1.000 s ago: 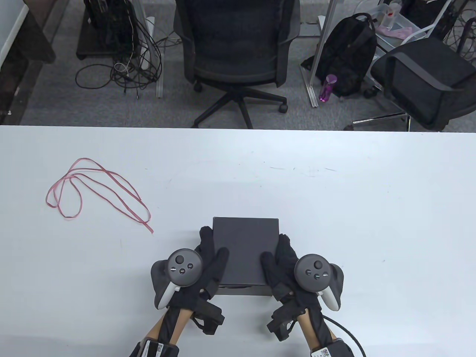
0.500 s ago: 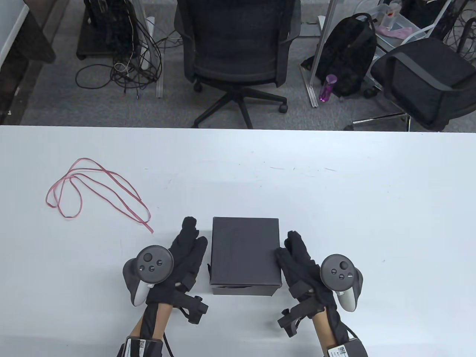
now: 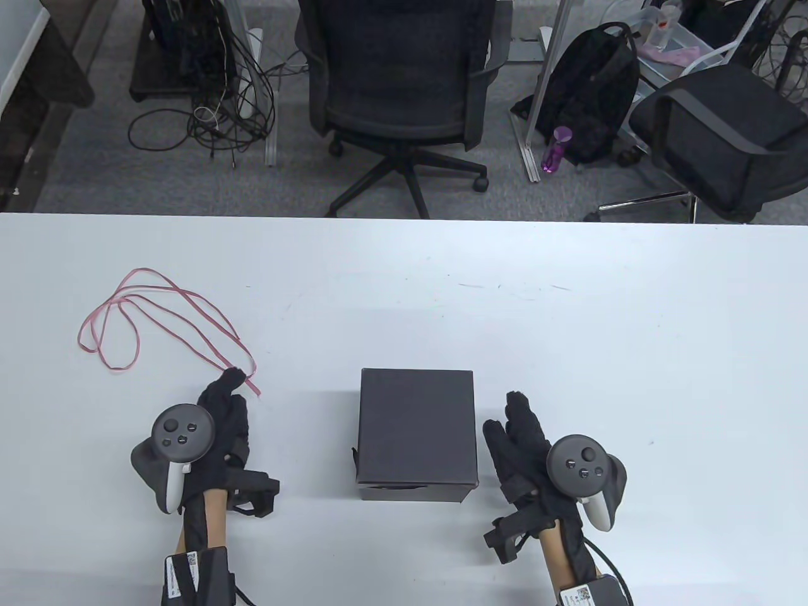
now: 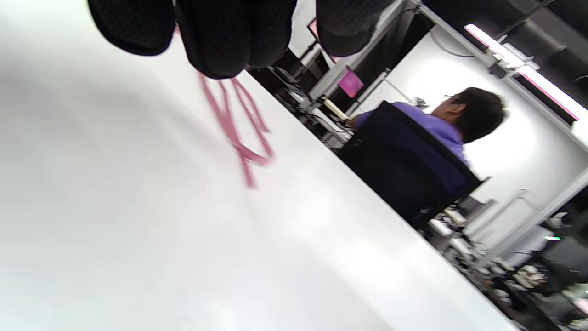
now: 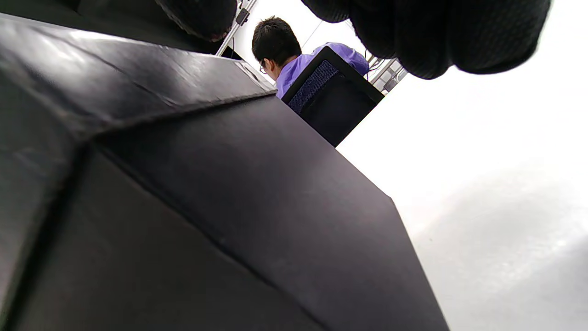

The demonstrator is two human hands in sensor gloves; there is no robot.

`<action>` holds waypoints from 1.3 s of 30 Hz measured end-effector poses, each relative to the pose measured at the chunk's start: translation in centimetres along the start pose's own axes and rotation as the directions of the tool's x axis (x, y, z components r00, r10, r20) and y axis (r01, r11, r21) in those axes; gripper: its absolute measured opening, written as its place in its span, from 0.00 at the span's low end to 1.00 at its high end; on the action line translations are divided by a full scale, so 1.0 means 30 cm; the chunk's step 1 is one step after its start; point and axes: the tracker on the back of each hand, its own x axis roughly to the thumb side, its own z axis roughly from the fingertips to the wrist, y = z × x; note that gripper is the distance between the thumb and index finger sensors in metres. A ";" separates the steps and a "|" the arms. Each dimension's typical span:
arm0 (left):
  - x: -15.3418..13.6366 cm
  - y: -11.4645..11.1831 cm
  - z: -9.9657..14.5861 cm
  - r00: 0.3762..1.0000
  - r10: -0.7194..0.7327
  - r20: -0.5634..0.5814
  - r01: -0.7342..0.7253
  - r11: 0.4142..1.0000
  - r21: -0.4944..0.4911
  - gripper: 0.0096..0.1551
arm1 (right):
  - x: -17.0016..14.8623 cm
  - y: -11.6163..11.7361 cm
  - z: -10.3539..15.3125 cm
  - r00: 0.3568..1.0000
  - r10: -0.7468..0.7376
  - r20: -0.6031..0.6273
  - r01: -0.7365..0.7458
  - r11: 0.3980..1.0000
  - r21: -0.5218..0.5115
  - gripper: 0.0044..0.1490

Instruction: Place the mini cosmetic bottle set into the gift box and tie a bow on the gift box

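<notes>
Box (image 3: 416, 429): black, lid on, near the front edge of the table (image 3: 568, 328), between the hands. No bottle set in view; judged to be inside, so packing counts as done. Position unchanged from a second ago.

Ribbon (image 3: 164, 315): pink, loose loops, well left of the box and beyond the left hand. Its near end lies at that hand's fingertips; the left wrist view shows the strands running out from under the gloved tips (image 4: 229, 41). Lying as it did before.

Left hand (image 3: 218, 423): a second ago it clasped the box's left side; now moved off to the left, apart from the box, fingers stretched toward the ribbon end. Whether they touch or already pinch it cannot be told; blur and glove hide the contact.

Right hand (image 3: 524, 451): also released from the box; rests just beside its right side, fingers straight, together, holding nothing.

Reading: closing step finished; bow step opening with the ribbon pickup. Nothing wrapped or tied yet.
</notes>
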 end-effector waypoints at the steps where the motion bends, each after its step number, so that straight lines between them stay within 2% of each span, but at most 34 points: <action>1: -0.019 0.007 -0.015 0.999 -0.029 -0.034 0.029 1.000 0.003 0.25 | -0.002 0.004 -0.001 1.000 0.011 -0.001 -0.011 1.000 0.007 0.48; 6: -0.068 -0.006 -0.090 0.987 -0.115 -0.114 0.111 0.993 -0.038 0.25 | -0.005 0.007 -0.003 1.000 0.029 0.002 -0.029 1.000 0.010 0.48; 10: -0.074 -0.053 -0.160 0.954 -0.262 -0.145 0.249 0.963 -0.101 0.26 | -0.018 -0.003 -0.004 1.000 0.022 -0.010 -0.022 1.000 -0.003 0.48; 13: -0.053 -0.084 -0.215 0.913 -0.382 -0.140 0.372 0.924 -0.095 0.27 | -0.029 -0.008 -0.006 1.000 0.017 -0.021 -0.017 1.000 -0.011 0.47; 19: -0.003 -0.128 -0.311 0.849 -0.514 -0.123 0.507 0.857 -0.091 0.26 | -0.043 -0.011 -0.013 0.999 0.024 -0.035 -0.024 1.000 -0.010 0.47; 24: 0.025 -0.148 -0.379 0.755 -0.644 -0.126 0.635 0.765 -0.106 0.27 | -0.050 0.002 -0.018 0.999 0.032 -0.043 -0.032 0.999 0.012 0.47; 27: 0.024 -0.151 -0.404 0.727 -0.672 -0.141 0.659 0.741 -0.131 0.28 | -0.049 0.008 -0.020 0.998 0.042 -0.041 -0.041 0.999 0.021 0.47; 30: 0.015 -0.162 -0.426 0.696 -0.706 -0.132 0.680 0.707 -0.197 0.31 | -0.053 0.014 -0.024 0.998 0.055 -0.042 -0.053 0.998 0.030 0.47; 34: 0.020 -0.165 -0.441 0.680 -0.726 -0.104 0.694 0.682 -0.231 0.30 | -0.062 0.020 -0.026 0.997 0.057 -0.054 -0.055 0.998 0.035 0.47; 39: 0.018 -0.174 -0.442 0.652 -0.756 -0.067 0.730 0.648 -0.216 0.26 | -0.064 0.028 -0.029 0.996 0.069 -0.056 -0.067 0.997 0.038 0.47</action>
